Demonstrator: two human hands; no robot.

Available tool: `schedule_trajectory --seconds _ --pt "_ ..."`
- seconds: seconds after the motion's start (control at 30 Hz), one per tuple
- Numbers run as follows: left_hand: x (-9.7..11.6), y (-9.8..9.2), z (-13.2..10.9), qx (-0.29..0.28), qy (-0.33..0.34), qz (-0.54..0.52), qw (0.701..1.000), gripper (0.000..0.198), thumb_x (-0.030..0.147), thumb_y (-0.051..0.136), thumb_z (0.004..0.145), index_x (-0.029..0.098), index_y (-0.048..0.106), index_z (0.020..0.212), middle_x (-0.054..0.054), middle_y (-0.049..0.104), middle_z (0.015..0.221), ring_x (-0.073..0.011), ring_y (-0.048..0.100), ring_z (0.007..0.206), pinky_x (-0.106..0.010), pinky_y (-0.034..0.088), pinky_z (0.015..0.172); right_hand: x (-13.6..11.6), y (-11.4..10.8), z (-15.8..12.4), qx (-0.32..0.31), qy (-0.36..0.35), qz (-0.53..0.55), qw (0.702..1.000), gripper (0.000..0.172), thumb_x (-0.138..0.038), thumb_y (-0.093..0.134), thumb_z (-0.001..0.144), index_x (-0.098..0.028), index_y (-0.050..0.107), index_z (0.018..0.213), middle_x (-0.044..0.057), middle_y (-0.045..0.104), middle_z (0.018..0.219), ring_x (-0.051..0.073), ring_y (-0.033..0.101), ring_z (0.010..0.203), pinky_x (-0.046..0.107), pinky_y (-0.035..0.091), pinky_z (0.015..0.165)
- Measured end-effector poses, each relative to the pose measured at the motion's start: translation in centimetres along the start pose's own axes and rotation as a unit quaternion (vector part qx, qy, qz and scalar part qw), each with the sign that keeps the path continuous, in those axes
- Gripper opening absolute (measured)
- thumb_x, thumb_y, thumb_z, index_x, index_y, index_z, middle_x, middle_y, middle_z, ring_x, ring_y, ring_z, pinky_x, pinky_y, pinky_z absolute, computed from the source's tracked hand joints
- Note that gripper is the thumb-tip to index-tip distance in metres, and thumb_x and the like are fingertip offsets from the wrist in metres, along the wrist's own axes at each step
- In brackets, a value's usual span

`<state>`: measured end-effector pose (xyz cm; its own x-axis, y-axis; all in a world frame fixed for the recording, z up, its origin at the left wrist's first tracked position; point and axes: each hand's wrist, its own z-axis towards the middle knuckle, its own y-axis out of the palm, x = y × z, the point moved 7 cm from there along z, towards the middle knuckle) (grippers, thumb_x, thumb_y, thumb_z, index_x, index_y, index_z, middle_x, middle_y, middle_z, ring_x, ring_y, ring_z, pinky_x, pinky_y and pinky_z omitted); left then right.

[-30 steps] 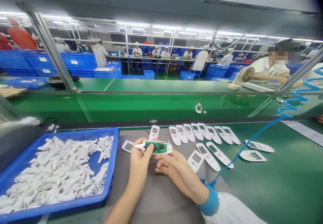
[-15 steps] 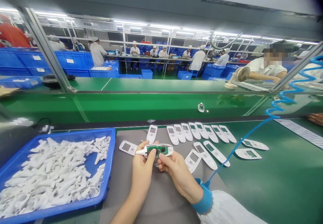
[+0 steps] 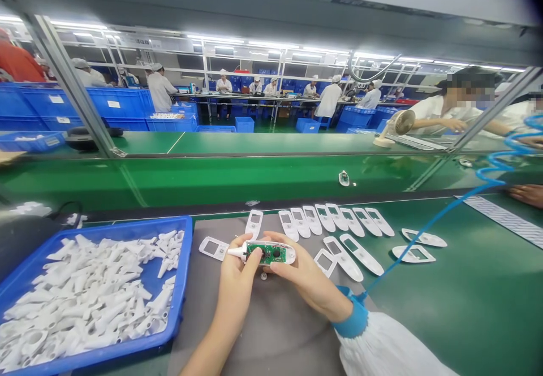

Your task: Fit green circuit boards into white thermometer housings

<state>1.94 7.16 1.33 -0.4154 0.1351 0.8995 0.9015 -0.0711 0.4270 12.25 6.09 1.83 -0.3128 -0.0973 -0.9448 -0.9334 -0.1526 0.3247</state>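
Note:
Above the grey mat (image 3: 271,331), I hold a white thermometer housing (image 3: 290,254), with its narrow nose pointing left and a green circuit board (image 3: 278,253) exposed on top. My left hand (image 3: 240,274) is closed round the nose end, thumb pressed on the board. Around the right end curls my right hand (image 3: 307,274), its fingers behind the housing and its thumb along the near edge. A small round part (image 3: 263,276) lies on the mat just below the housing. White shell covers (image 3: 311,220) with square windows lie in a row beyond my hands.
A blue tray (image 3: 186,274) of white cone-shaped parts (image 3: 93,291) stands at left. From my right wristband (image 3: 354,314) a blue coiled cord (image 3: 432,226) stretches right. Behind the mat runs a green conveyor (image 3: 203,181) carrying one small assembly (image 3: 343,178). A co-worker (image 3: 441,110) sits at right.
My right hand has gone from a pinch below the housing to wrapping its right end. The small round part near its fingertips now lies uncovered. The assembly on the conveyor has shifted slightly right.

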Motion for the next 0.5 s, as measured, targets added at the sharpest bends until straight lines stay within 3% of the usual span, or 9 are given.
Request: schedule_trajectory --seconds 0.17,0.3,0.4,0.5 --pt "-0.2 -0.4 0.3 0.019 -0.017 -0.021 0.999 0.037 0.033 0.06 0.067 0.015 0.048 0.097 -0.008 0.061 0.091 -0.0209 0.058 0.082 -0.031 0.046 0.069 0.4 -0.2 0.1 0.016 0.016 -0.06 0.998 0.047 -0.025 0.067 0.062 -0.022 0.045 0.103 0.005 0.055 0.104 0.019 0.056 0.085 0.035 0.047 0.072" --pt "-0.2 -1.3 0.5 0.052 -0.003 -0.027 0.998 0.033 0.033 0.059 0.067 0.015 0.049 0.093 -0.007 0.062 0.089 -0.0195 0.058 0.081 -0.03 0.045 0.07 0.6 0.0 0.2 0.009 0.009 -0.097 0.995 0.055 -0.023 0.07 0.057 -0.023 0.044 0.105 0.002 0.059 0.091 0.015 0.057 0.071 0.031 0.048 0.066" --pt "0.2 -1.5 0.6 0.053 0.019 0.041 0.998 0.03 0.033 0.058 0.067 0.015 0.052 0.091 -0.007 0.06 0.091 -0.0177 0.056 0.08 -0.029 0.044 0.07 0.2 -0.4 0.1 0.034 0.011 -0.118 0.992 0.039 -0.035 0.063 0.065 -0.02 0.051 0.099 0.005 0.06 0.093 0.017 0.057 0.078 0.031 0.047 0.068" --pt "0.4 -1.0 0.6 0.018 0.027 0.115 0.993 0.027 0.031 0.059 0.065 0.014 0.056 0.086 -0.005 0.06 0.084 -0.0165 0.055 0.077 -0.026 0.043 0.07 -0.5 -0.9 -0.1 0.062 0.02 -0.154 0.986 0.03 -0.041 0.056 0.071 -0.018 0.058 0.09 0.006 0.062 0.093 0.019 0.056 0.086 0.031 0.045 0.074"
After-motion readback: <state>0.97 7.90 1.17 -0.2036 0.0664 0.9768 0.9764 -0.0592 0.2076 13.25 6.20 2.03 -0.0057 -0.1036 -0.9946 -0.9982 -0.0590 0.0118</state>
